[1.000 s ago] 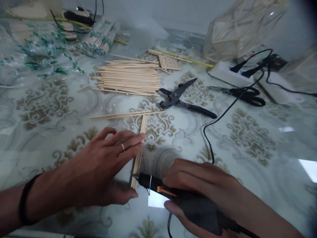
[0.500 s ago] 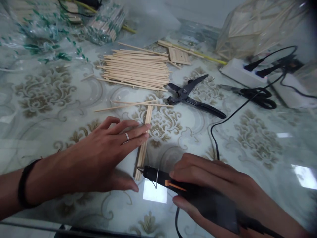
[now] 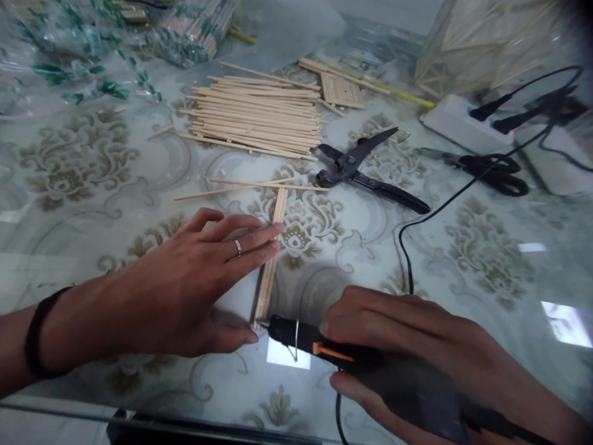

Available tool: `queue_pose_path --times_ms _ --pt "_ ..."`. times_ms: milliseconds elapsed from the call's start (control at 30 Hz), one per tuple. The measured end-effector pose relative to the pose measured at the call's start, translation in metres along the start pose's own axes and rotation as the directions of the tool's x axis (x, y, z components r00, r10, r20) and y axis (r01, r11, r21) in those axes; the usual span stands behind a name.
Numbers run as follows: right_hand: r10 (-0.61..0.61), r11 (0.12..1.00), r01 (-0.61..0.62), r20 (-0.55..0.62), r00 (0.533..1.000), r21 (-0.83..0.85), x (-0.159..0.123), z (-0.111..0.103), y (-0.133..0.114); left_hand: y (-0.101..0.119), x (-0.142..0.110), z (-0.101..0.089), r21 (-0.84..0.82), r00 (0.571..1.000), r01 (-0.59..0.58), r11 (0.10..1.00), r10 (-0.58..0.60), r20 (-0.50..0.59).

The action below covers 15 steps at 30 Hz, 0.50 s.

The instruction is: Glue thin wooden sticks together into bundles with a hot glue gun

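A narrow strip of wooden sticks (image 3: pixel 270 272), laid side by side, lies lengthwise away from me on the patterned tabletop. My left hand (image 3: pixel 185 278) is open, its outstretched fingertips resting on the strip and its thumb near the strip's close end. In my right hand (image 3: pixel 398 346) is a black hot glue gun (image 3: pixel 301 337) with an orange part on its side. Its nozzle is at the near end of the strip; I cannot make out any glue there. Beyond the strip, a few loose thin sticks (image 3: pixel 250 184) cross its far end.
A pile of wooden sticks (image 3: pixel 254 117) lies farther back. Black pruning shears (image 3: pixel 356 167) and black scissors (image 3: pixel 495 170) rest to the right. The black cord (image 3: pixel 433 213) runs past a white power strip (image 3: pixel 463 123). Plastic-wrapped stick bundles (image 3: pixel 189 31) are at the back left.
The glue gun's nozzle has moved along the strip to its near end. My left hand keeps its place on the sticks. The view has shifted slightly.
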State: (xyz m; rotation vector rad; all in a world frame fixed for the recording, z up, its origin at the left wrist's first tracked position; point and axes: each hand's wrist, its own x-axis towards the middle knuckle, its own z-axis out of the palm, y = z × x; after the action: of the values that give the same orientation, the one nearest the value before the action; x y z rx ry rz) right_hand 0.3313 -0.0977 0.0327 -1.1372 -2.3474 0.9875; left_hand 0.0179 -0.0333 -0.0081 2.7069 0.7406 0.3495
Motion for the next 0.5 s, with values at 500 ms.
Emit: queue_pose_path --times_ms 500 --pt "-0.032 0.996 0.028 0.048 0.998 0.080 0.011 -0.011 0.002 -0.001 0.009 -0.008 0.126 0.999 -0.030 0.992 0.031 -0.007"
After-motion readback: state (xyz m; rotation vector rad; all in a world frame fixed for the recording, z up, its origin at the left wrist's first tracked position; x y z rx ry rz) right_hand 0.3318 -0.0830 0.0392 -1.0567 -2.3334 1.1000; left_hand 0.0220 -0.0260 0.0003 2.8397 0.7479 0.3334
